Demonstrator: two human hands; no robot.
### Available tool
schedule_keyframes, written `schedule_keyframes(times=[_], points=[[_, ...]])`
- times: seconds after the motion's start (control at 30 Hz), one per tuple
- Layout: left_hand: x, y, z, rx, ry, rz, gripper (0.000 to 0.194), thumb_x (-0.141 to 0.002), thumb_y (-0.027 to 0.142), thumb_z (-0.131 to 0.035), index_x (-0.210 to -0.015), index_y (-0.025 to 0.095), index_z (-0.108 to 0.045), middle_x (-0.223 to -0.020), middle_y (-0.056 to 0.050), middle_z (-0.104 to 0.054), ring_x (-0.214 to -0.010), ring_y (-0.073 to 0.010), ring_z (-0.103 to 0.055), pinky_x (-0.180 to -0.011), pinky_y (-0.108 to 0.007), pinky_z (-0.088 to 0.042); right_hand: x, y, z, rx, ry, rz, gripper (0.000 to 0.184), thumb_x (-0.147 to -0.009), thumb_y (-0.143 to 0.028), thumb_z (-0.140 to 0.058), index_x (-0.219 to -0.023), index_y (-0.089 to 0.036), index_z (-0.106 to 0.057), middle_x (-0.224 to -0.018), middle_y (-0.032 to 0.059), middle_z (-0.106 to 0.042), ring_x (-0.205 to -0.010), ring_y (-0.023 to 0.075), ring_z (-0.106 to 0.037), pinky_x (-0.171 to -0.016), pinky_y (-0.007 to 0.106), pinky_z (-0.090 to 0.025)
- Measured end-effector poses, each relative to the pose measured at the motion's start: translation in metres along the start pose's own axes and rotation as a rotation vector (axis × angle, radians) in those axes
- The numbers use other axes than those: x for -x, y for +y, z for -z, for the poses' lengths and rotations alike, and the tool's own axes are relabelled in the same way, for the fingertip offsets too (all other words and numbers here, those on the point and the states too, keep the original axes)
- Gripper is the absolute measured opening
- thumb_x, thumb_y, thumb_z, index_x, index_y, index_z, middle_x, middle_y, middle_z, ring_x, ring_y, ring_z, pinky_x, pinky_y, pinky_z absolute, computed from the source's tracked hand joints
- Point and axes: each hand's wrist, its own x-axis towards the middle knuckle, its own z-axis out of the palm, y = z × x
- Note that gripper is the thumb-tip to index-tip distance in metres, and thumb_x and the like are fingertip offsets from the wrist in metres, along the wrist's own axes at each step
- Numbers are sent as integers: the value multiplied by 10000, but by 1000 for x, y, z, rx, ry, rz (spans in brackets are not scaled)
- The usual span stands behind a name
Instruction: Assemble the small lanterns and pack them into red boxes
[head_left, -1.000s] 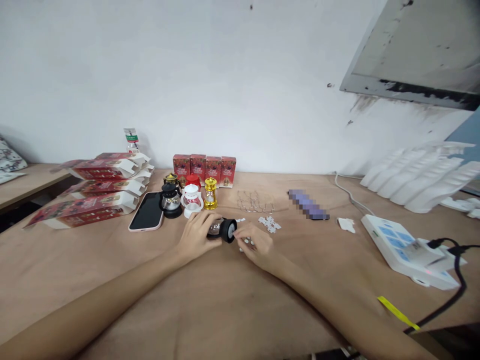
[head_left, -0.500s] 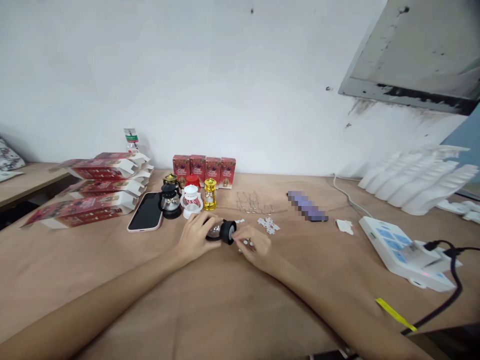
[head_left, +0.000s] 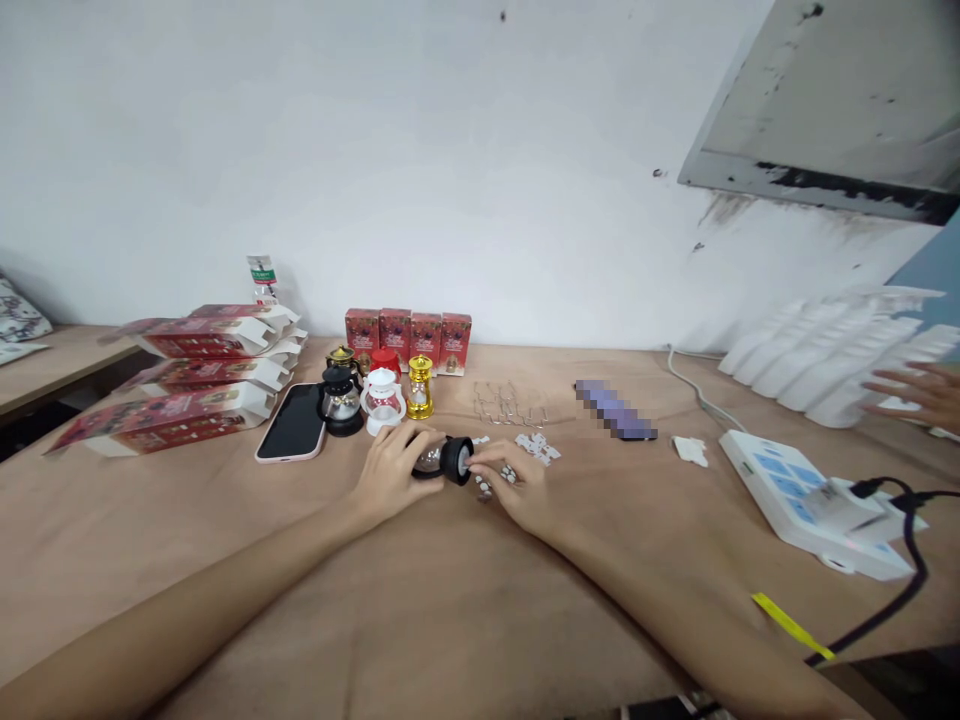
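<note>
My left hand (head_left: 396, 464) is wrapped round a small black lantern (head_left: 456, 461) with a clear middle. The lantern lies on its side, its base facing right. At that base the fingertips of my right hand (head_left: 517, 483) are pinched together; anything between them is too small to make out. Small white round pieces (head_left: 484, 487) lie under and beside my right hand, partly covered by it. Just beyond are white flat tabs (head_left: 537, 447) and several bent wire pieces (head_left: 504, 404). Behind my left hand stand a white lantern (head_left: 383, 402), another black lantern (head_left: 342, 402) and a gold lantern (head_left: 421, 388).
Red printed boxes (head_left: 195, 420) are stacked at left, beside a phone (head_left: 292, 424). Several upright red boxes (head_left: 426, 343) stand near the wall. At right are a power strip (head_left: 806, 500) with cables, white stacked pieces (head_left: 795, 360) and another person's hand (head_left: 919, 393).
My right hand has shifted slightly at the lantern base, showing more of the white round pieces. Another person's hand has come in at the right edge. My left hand keeps its hold.
</note>
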Motion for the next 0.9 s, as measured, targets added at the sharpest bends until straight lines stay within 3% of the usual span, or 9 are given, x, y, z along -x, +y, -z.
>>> schedule_keyframes(times=[0.9], points=[[2, 0, -1, -105, 5, -65, 328, -723, 306, -693, -1001, 187, -568, -996, -73, -649, -919, -225, -603, -752, -328, -362, 2, 5, -1, -94, -29, -105, 114, -817, -243, -617, -724, -239, -682, -694, -12, -691, -651, 137, -631, -622, 265, -504]])
